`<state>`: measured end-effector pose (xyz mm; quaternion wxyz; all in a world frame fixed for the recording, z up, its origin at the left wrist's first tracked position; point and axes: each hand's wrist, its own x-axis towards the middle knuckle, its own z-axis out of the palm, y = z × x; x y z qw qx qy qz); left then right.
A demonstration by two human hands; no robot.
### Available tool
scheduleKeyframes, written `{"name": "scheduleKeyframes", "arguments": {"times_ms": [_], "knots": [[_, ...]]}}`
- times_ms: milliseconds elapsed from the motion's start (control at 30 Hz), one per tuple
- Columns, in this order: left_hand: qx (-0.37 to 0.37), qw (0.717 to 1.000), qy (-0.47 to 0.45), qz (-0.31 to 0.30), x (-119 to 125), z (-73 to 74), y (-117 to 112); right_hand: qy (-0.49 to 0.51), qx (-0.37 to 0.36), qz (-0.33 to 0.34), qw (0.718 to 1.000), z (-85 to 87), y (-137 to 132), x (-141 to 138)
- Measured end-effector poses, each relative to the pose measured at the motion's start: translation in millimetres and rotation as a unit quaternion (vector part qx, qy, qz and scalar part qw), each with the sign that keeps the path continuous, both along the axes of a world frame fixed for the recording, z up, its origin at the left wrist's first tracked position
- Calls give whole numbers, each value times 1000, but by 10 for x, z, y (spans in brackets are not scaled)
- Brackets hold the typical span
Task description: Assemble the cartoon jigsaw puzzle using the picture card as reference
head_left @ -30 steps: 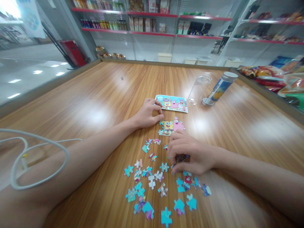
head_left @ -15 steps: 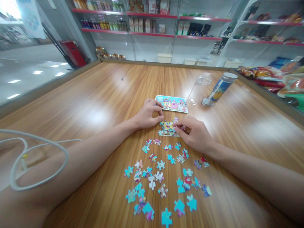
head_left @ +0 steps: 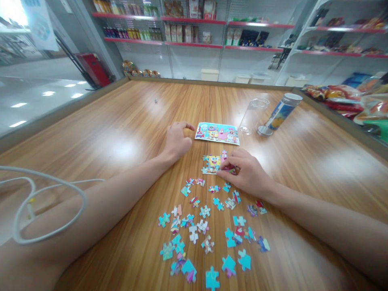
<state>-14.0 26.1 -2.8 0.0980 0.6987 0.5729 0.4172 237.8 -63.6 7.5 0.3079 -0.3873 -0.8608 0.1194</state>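
A partly assembled jigsaw puzzle (head_left: pixel 212 161) with a yellow cartoon face lies on the wooden table. My right hand (head_left: pixel 247 169) is over its right side, thumb and index finger pinched at a puzzle piece; the fingers partly hide that area. Beyond the puzzle lies a printed picture card (head_left: pixel 217 133) of cartoon figures. Just left of the card rests my left hand (head_left: pixel 178 139), holding nothing, its index finger stretched towards the card's left edge. Nearer to me, loose puzzle pieces (head_left: pixel 205 211) are scattered, many of them light blue.
A clear plastic jar (head_left: pixel 254 116) and a blue printed canister (head_left: pixel 283 112) stand at the right, a round metal lid (head_left: pixel 264 130) by them. A white cable (head_left: pixel 50 238) loops at the left. Snack bags (head_left: pixel 336 99) lie past the right edge; stocked shelves (head_left: pixel 194 44) stand behind.
My left hand has moved left, away from the puzzle, uncovering the card, which sits slightly further left. My right fingertips have shifted slightly left and towards me, showing a pink figure on the puzzle.
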Motion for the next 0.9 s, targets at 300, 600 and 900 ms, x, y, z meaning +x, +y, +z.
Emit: {"name": "scheduleKeyframes", "arguments": {"times_ms": [300,600,900], "knots": [[-9,1000,17,13,10,22,-16,-15,-3,23,1000,33,-28,6],[32,998,56,-20,51,40,-89,-19,-7,14,1000,14,-13,1],[130,894,176,-390,213,123,-388,-11,-17,-3,1000,16,-6,-18]]}}
